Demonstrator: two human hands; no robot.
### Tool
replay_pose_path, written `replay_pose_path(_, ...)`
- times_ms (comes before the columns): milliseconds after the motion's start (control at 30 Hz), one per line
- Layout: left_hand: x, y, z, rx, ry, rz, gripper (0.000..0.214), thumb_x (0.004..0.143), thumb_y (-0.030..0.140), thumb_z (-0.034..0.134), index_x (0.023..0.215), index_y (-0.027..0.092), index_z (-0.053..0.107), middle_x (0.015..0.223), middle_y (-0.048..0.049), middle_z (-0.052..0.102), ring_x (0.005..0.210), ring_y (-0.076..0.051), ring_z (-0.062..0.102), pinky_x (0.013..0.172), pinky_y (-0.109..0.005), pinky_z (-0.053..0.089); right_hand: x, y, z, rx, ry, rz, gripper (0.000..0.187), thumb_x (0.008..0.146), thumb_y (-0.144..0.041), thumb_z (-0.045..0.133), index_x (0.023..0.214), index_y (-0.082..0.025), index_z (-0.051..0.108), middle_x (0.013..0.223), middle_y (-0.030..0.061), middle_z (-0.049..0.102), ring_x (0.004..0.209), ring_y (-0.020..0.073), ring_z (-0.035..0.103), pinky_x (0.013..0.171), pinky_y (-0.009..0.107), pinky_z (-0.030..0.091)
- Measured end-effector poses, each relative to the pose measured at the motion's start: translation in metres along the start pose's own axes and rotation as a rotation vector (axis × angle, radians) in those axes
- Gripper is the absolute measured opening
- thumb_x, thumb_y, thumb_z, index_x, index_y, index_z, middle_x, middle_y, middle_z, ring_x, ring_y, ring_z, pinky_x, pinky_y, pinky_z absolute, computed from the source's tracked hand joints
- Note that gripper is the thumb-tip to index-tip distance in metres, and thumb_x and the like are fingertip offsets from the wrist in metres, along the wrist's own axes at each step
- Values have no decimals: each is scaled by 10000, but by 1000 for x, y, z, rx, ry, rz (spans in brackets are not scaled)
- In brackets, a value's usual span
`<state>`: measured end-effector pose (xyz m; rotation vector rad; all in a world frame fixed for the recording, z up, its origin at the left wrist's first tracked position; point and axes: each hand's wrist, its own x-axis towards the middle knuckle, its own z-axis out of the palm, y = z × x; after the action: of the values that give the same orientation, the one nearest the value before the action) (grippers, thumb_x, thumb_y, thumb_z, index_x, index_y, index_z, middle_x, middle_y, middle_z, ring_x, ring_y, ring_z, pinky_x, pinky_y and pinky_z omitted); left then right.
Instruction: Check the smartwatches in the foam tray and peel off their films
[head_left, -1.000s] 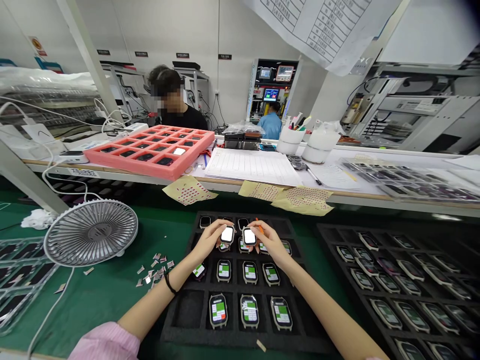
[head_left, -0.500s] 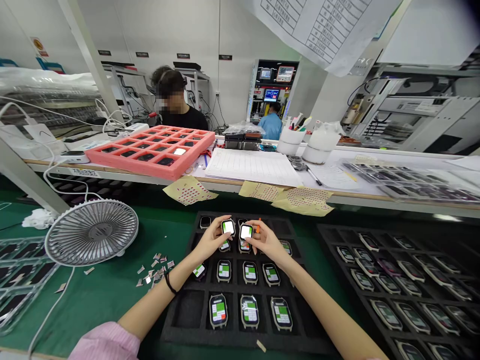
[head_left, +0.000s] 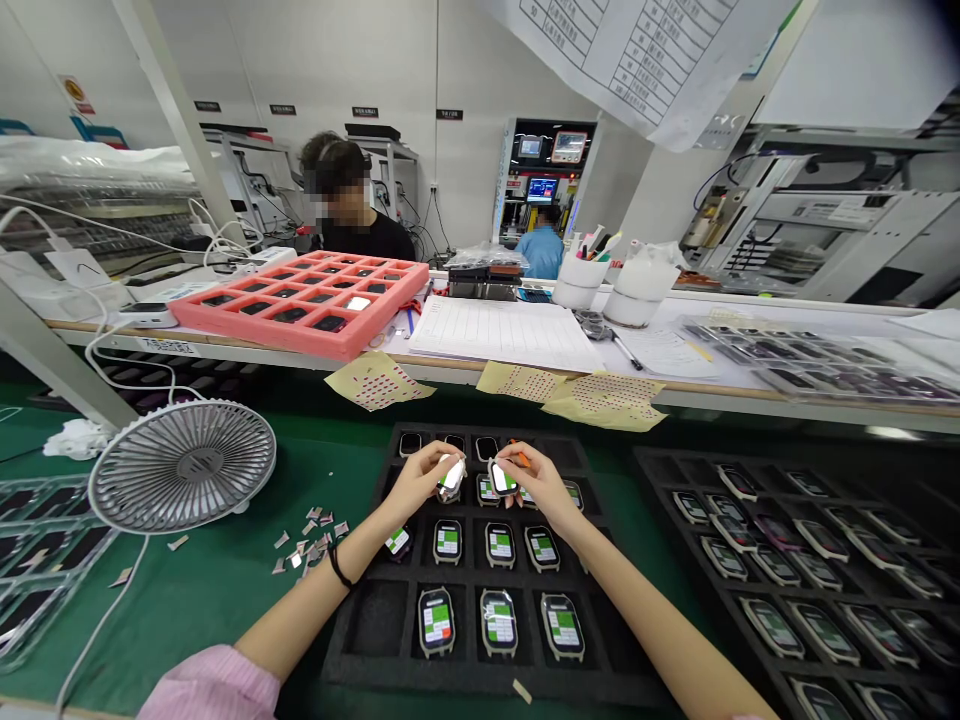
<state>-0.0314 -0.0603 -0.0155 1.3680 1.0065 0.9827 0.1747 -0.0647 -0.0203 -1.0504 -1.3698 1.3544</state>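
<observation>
My left hand (head_left: pixel 420 478) pinches a small watch body (head_left: pixel 451 476) with a lit screen, tilted, just above the black foam tray (head_left: pixel 367 625). Beside it, my right hand (head_left: pixel 536 482) grips a second watch body (head_left: pixel 502 478), also tilted, and something small and orange (head_left: pixel 522 459) pokes out between its fingers. Both hands hover over the tray's second row from the far edge. Several more watch bodies with green screens, such as the watch body (head_left: pixel 499 620), lie in the tray's pockets nearer to me.
A second black tray (head_left: pixel 660 470) of watch bodies lies on the right. A white desk fan (head_left: pixel 182 464) and paper scraps (head_left: pixel 311 540) sit left on the green mat. A pink tray (head_left: pixel 300 298), papers and cups stand on the shelf beyond. A person sits behind it.
Both hands lifted the two watch bodies slightly toward the far edge, then brought them back down and tilted them closer to the tray.
</observation>
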Motion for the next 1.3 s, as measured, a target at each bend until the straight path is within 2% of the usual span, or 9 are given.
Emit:
replay_pose_path(133, 1, -5, 0, 28, -32, 86, 388, 788, 480, 621, 1028, 176, 588, 804, -11, 570, 512, -61, 401, 431, -182, 316, 2, 4, 0, 8, -49, -31, 303, 733, -417, 709, 900, -216, 554, 679, -29, 589, 474, 131, 616, 365, 210, 363)
replay_pose_path(267, 3, -12, -1, 22, -63, 133, 446, 780, 422, 647, 1148, 201, 522, 993, -55, 580, 665, -105, 513, 512, -190, 403, 2, 7, 0, -10, -98, -45, 364, 720, -357, 732, 996, -231, 532, 792, -5, 612, 595, 145, 654, 390, 195, 391)
replay_pose_path(400, 2, -13, -1, 17, -78, 121, 499, 765, 385, 670, 1197, 219, 484, 1033, -58, 572, 800, -152, 557, 618, -229, 459, 1, 7, -1, -43, -114, -47, 420, 690, -312, 760, 1026, -235, 522, 831, 6, 617, 639, 148, 642, 400, 193, 399)
replay_pose_path(567, 1, -8, -1, 22, -63, 106, 461, 749, 420, 686, 1116, 186, 533, 975, -54, 575, 781, -147, 555, 645, -241, 478, 2, 5, 0, -13, -59, -34, 379, 682, -364, 762, 948, -221, 532, 721, -25, 586, 518, 117, 586, 378, 192, 362)
replay_pose_path(733, 1, -5, -1, 23, -37, 50, 407, 755, 522, 646, 954, 172, 591, 782, -10, 549, 639, -115, 511, 506, -199, 458, 0, -1, 0, -8, 27, -6, 320, 701, -429, 737, 857, -213, 559, 661, -44, 541, 409, 67, 471, 351, 193, 338)
replay_pose_path(867, 3, -7, -1, 67, -23, 32, 409, 769, 561, 607, 884, 168, 607, 731, -9, 570, 540, -97, 482, 412, -180, 409, 1, -1, 0, -2, 83, -9, 311, 682, -447, 746, 787, -211, 573, 656, -49, 505, 411, 55, 402, 331, 187, 344)
replay_pose_path(1033, 3, -7, -2, 74, -11, -4, 417, 781, 570, 577, 858, 163, 628, 689, -6, 573, 512, -97, 482, 390, -175, 366, 4, 4, -1, 31, 48, 8, 286, 741, -461, 687, 829, -215, 570, 622, -47, 520, 405, 78, 480, 333, 194, 334)
replay_pose_path(1167, 2, -5, -2, -18, -17, -10, 391, 828, 504, 544, 1039, 185, 628, 759, -5, 548, 536, -88, 479, 424, -180, 359, 4, 4, -1, 111, -57, -29, 379, 736, -432, 699, 1020, -234, 545, 793, -3, 579, 575, 145, 630, 372, 204, 399)
replay_pose_path(1300, 2, -7, -2, -94, -86, 34, 484, 826, 408, 560, 1271, 226, 506, 902, -32, 540, 652, -122, 546, 495, -209, 414, 3, 4, 0, 138, -94, -47, 429, 726, -384, 719, 1078, -256, 510, 970, 40, 587, 684, 162, 646, 414, 219, 454)
